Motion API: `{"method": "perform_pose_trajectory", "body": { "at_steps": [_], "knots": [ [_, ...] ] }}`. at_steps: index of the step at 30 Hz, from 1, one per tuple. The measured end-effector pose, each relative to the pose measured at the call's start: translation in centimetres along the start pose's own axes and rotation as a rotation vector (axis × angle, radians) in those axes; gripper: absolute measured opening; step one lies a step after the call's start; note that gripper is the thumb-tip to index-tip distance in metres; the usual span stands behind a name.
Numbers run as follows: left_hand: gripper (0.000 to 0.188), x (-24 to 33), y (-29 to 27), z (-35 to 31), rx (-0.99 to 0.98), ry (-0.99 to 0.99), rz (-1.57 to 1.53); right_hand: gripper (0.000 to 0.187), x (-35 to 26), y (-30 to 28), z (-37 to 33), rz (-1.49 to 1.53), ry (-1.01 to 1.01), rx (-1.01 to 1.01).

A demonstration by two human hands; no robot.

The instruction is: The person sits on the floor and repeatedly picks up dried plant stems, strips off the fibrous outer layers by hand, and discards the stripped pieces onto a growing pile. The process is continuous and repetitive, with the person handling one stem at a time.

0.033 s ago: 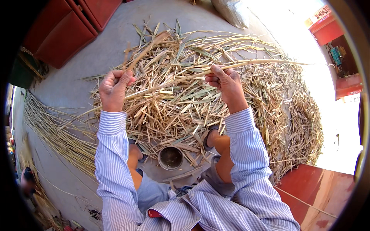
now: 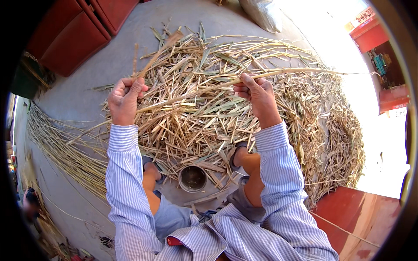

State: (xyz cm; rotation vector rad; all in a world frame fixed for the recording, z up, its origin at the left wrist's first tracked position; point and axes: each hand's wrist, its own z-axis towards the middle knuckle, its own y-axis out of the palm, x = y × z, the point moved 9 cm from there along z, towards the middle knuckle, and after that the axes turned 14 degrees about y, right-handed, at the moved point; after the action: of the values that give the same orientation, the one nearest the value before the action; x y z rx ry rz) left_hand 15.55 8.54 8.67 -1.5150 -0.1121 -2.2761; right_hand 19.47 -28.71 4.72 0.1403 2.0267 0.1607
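Note:
My left hand (image 2: 124,101) pinches a dry brown leaf sheath (image 2: 160,51) between thumb and fingers; its strips stick up above the hand. My right hand (image 2: 261,98) is closed on a long pale stalk (image 2: 187,95). The stalk slants from the lower left, past my left wrist, through my right fingers and out to a thin tip at the far right. Below both hands spreads a heap of dry leaf sheaths (image 2: 191,126), straw-coloured with some green pieces.
A bundle of thin stalks (image 2: 65,150) lies on the floor to the left. Between my feet stands a small round metal pot (image 2: 193,179). Red padded furniture (image 2: 69,43) is at the back left, a pale sack (image 2: 261,15) at the back, a red board (image 2: 344,209) at lower right.
My left hand has shifted a little to the left, and the leaf sheath has moved along with it. My right hand and the stalk stay nearly in place.

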Motion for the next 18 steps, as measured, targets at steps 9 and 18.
{"method": "perform_pose_trajectory", "body": {
  "at_steps": [9, 18],
  "knots": [
    [0.039, 5.9, 4.0, -1.9, -0.398, 0.637, 0.872, 0.03, -0.5, 1.4, -0.2, 0.043, -0.041, -0.041],
    [0.01, 5.6, 4.5, -2.6, -0.506, 0.678, 0.762, 0.02, -2.1, -5.1, 0.3, 0.125, -0.098, 0.209]
  ]
}}
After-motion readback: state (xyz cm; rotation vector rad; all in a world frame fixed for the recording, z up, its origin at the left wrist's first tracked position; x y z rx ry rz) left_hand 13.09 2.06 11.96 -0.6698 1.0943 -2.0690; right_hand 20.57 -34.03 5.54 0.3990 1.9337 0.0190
